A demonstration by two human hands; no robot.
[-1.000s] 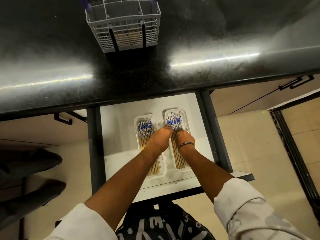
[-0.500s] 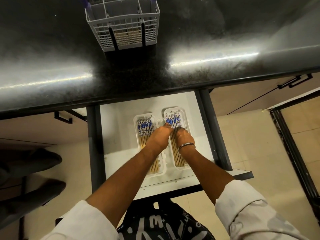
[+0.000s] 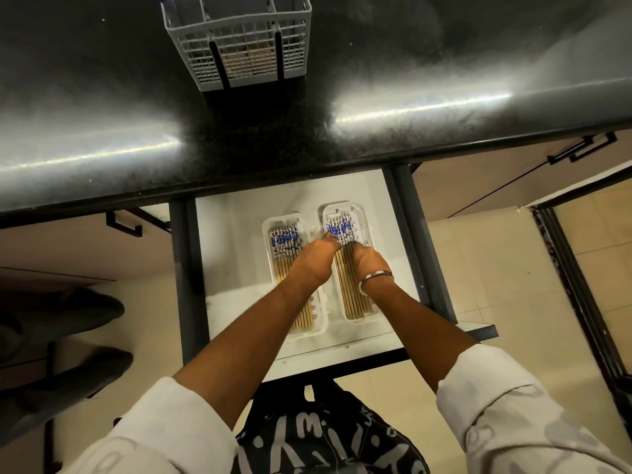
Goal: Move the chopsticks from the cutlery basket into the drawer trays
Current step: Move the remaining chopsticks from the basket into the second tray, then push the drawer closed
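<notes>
The white drawer (image 3: 239, 268) stands pulled out below the counter, with two clear trays side by side in it. The left tray (image 3: 270, 230) holds a row of wooden chopsticks (image 3: 285, 242) with blue-patterned tops. The right tray (image 3: 364, 220) holds another row of chopsticks (image 3: 352, 299). My left hand (image 3: 313, 263) reaches across the left tray, and its fingers curl down onto the right tray's chopsticks. My right hand (image 3: 369, 261), a bangle on its wrist, grips the same bundle beside it. The grey cutlery basket (image 3: 191, 46) stands on the counter with chopsticks (image 3: 248, 59) inside.
The black speckled counter (image 3: 410, 63) overhangs the back of the drawer. Dark drawer rails (image 3: 415, 241) run along both sides. Cabinet handles (image 3: 124, 224) hang left and right under the counter. Dark shoes (image 3: 61, 313) rest on the tiled floor at the left.
Both hands stay on the right tray's chopsticks, shifting only slightly. Nothing has been lifted or let go.
</notes>
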